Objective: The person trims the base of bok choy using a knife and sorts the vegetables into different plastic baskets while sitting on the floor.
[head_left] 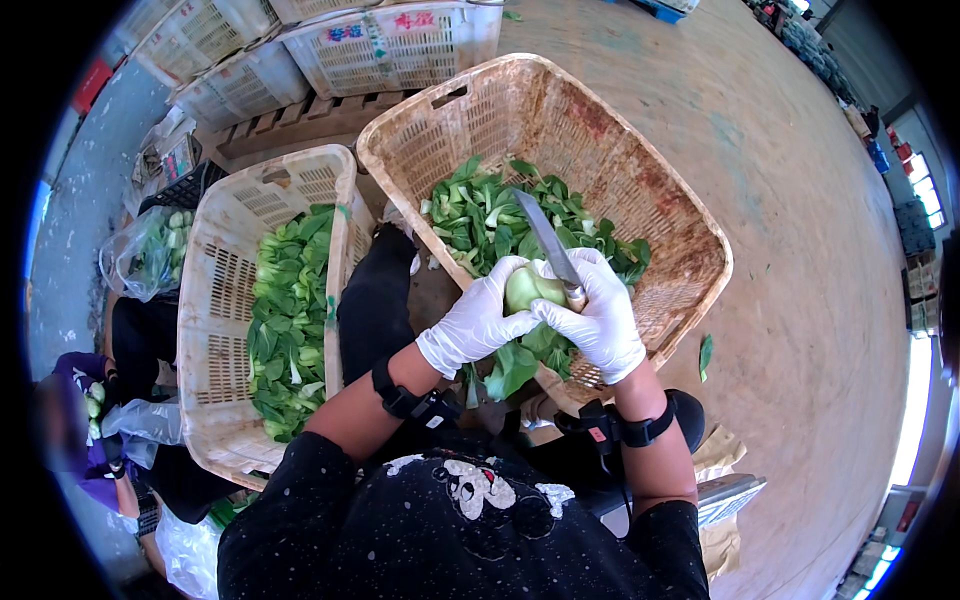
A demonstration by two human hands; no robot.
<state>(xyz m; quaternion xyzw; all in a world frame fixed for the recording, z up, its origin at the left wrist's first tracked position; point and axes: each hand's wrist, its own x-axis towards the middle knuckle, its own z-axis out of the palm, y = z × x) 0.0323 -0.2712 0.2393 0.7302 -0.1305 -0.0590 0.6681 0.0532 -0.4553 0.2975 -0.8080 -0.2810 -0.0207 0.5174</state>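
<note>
Both my hands wear white gloves and meet over the near side of a stained plastic crate (690, 210). My left hand (475, 315) is closed round the pale base of a bok choy (530, 287), whose green leaves (513, 368) hang down toward me. In my right hand (603, 315) is a knife (548, 235), its handle gripped and its blade pointing up and away over the crate. The fingers of both hands touch the bok choy's base. Below lie many loose green leaves (485, 215) on the crate's bottom.
At left stands a second crate (215, 300) holding bok choy (290, 325). A person in purple (75, 400) sits beyond it, near a clear bag of greens (155, 250). White crates (390, 50) are stacked on a wooden pallet (290, 125) at the back. One leaf (706, 356) lies on the floor.
</note>
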